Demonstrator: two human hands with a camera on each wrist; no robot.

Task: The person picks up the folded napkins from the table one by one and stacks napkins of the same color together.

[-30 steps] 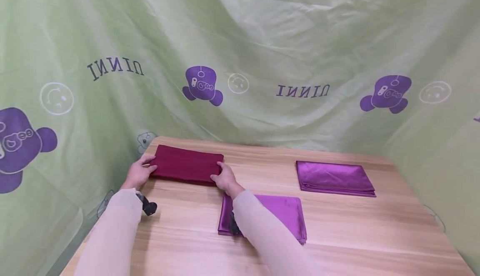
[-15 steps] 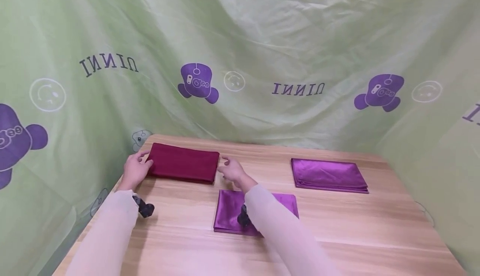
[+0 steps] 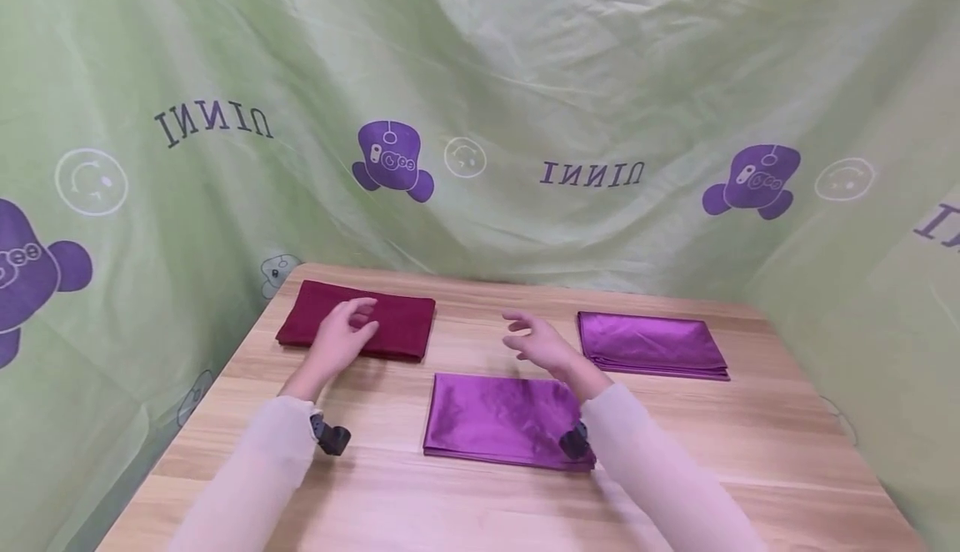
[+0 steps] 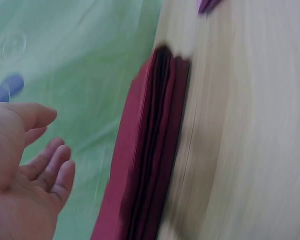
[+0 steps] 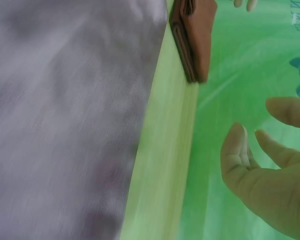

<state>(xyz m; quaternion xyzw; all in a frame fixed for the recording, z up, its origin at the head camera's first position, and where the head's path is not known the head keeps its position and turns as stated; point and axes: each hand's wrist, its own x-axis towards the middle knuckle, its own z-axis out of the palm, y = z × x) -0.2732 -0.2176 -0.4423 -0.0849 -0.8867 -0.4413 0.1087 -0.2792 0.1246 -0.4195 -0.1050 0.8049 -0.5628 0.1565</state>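
A dark red folded cloth (image 3: 405,323) lies at the back left; its stacked layers show in the left wrist view (image 4: 145,150). In front of part of it, in the head view, is my left hand (image 3: 341,342), held above with loosely bent fingers and nothing in them. My right hand (image 3: 551,348) hovers over the table between the cloths, its fingers relaxed and holding nothing. Below my right wrist lies a shiny purple folded cloth (image 3: 498,419), the large greyish surface in the right wrist view. Another purple folded cloth (image 3: 652,345) lies at the back right.
All three cloths lie on a wood-grain table (image 3: 382,494). A green printed fabric curtain (image 3: 480,227) surrounds its back and sides. Each wrist carries a small black camera, such as the left one (image 3: 330,435).
Both hands have come away from the red cloth's ends. The left has moved right, over the cloth in view; the right has moved right, away from it. The red cloth stays at the back left.
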